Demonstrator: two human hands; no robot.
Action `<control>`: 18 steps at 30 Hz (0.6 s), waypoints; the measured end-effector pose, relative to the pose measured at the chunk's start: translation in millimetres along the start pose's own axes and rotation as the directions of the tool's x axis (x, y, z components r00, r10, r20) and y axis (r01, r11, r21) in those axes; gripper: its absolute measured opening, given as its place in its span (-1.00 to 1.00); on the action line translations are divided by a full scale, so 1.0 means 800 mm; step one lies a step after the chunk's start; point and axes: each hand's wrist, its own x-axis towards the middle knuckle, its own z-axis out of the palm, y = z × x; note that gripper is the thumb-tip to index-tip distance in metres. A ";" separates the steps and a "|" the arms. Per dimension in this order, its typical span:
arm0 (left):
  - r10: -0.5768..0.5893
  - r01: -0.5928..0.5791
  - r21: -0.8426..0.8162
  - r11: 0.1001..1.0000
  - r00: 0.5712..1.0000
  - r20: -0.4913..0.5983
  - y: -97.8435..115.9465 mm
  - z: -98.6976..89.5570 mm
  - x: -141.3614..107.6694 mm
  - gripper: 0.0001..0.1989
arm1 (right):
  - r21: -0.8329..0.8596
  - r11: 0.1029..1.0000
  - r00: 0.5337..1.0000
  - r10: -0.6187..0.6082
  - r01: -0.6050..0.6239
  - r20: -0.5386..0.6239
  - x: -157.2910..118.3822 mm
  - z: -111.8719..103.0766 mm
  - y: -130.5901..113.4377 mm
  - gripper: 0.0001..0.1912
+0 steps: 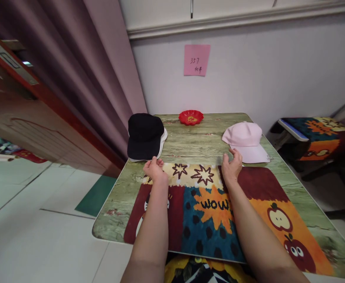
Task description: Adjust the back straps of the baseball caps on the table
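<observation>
My left hand is at the front of a black cap, close to its brim. Its fingers are loosely bent, with nothing visible in them; whether a fingertip touches the brim I cannot tell. Under the black cap, the edge of a white cap shows on the right. My right hand is beside a pink cap, near the left side of its brim. Thumb and fingers are apart there, holding nothing. Both forearms cross a colourful painted mat marked "WOW".
A red scalloped dish stands at the back of the wood-patterned table, before a wall with a pink paper note. Curtains and a wooden door border the left. Another table with a patterned cover stands right.
</observation>
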 end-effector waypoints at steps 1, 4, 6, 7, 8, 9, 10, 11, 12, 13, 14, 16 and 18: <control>-0.001 0.001 -0.004 1.000 1.000 0.009 -0.001 0.000 -0.002 -0.74 | 0.005 1.000 1.000 -0.003 0.003 0.005 0.000 0.000 0.000 -0.54; -0.003 0.004 -0.016 1.000 1.000 0.030 -0.002 0.002 -0.007 -0.73 | 0.020 1.000 1.000 -0.002 0.002 0.005 -0.001 0.000 -0.001 -0.54; -0.005 0.006 -0.026 1.000 0.999 0.035 -0.003 0.003 -0.009 -0.72 | 0.025 1.000 1.000 0.000 0.000 0.003 -0.001 0.001 0.000 -0.54; -0.005 0.006 -0.030 1.000 0.999 0.038 -0.003 0.003 -0.010 -0.72 | 0.024 1.000 1.000 0.001 -0.002 0.003 -0.001 0.001 0.000 -0.54; -0.005 0.006 -0.034 0.999 0.999 0.042 -0.003 0.003 -0.011 -0.72 | 0.022 1.000 1.000 0.003 -0.003 0.006 0.000 0.002 0.001 -0.54; -0.005 0.007 -0.037 0.999 0.999 0.046 -0.003 0.004 -0.012 -0.73 | 0.019 1.000 1.000 0.005 -0.005 0.011 0.000 0.002 0.001 -0.55; -0.004 0.006 -0.040 0.999 0.999 0.050 -0.003 0.004 -0.013 -0.74 | 0.016 1.000 1.000 0.008 -0.008 0.014 0.000 0.002 0.002 -0.55; -0.003 0.006 -0.043 0.999 0.999 0.054 -0.003 0.004 -0.014 -0.75 | 0.013 1.000 1.000 0.011 -0.011 0.016 0.000 0.002 0.002 -0.55; -0.002 0.004 -0.045 0.999 0.998 0.057 -0.003 0.003 -0.015 -0.76 | 0.011 1.000 1.000 0.014 -0.014 0.018 0.000 0.002 0.003 -0.55; 0.000 0.002 -0.046 0.999 0.998 0.059 -0.003 0.003 -0.015 -0.76 | 0.010 1.000 1.000 0.015 -0.016 0.020 0.000 0.002 0.003 -0.55; 0.003 0.000 -0.046 0.999 0.998 0.062 -0.003 0.003 -0.016 -0.77 | 0.009 1.000 1.000 0.017 -0.017 0.021 0.000 0.002 0.004 -0.55; 0.011 -0.008 -0.044 0.999 0.997 0.072 -0.002 0.002 -0.017 -0.77 | 0.007 1.000 0.999 0.020 -0.020 0.024 0.000 0.003 0.004 -0.56; 0.021 -0.017 -0.039 0.999 0.996 0.089 0.000 0.002 -0.017 -0.79 | 0.005 1.000 0.999 0.026 -0.026 0.028 0.001 0.003 0.005 -0.56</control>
